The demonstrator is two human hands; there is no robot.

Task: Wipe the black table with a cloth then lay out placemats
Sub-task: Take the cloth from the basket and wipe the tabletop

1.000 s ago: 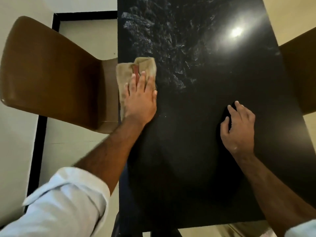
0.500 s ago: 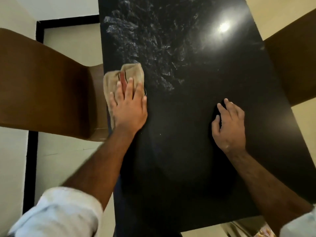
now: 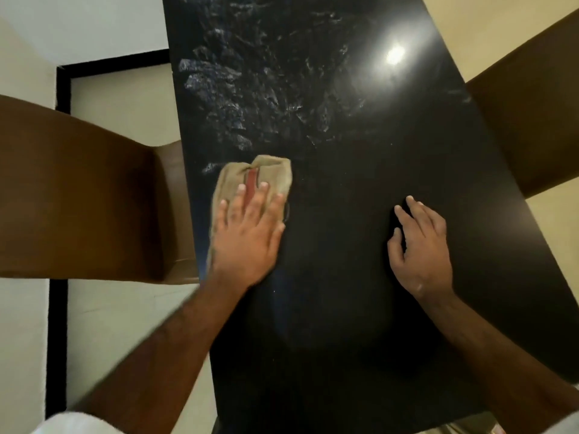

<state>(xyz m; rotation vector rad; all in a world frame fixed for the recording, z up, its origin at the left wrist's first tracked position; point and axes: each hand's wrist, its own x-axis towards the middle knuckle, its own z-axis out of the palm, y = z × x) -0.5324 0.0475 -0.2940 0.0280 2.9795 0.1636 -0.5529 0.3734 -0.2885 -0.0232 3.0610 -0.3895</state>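
Where the left hand (image 3: 247, 239) lies: flat on the cloth (image 3: 269, 170), fingers straight and spread, pressing it down, grasping nothing.
Cloth: tan, folded, red-striped, on the black table (image 3: 344, 339) near its left edge.
Right hand (image 3: 419, 245): released, fingers loosely bent, resting on the table right of centre, well apart from the cloth.
Far end: whitish smears (image 3: 250, 98).
Chairs: left chair (image 3: 78, 198) and right chair (image 3: 526, 126), both brown, flank the table.

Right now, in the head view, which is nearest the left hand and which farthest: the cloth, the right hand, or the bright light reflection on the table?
1. cloth, pressed under the left hand.
2. right hand, resting on the table, right side.
3. light reflection, far end, right.
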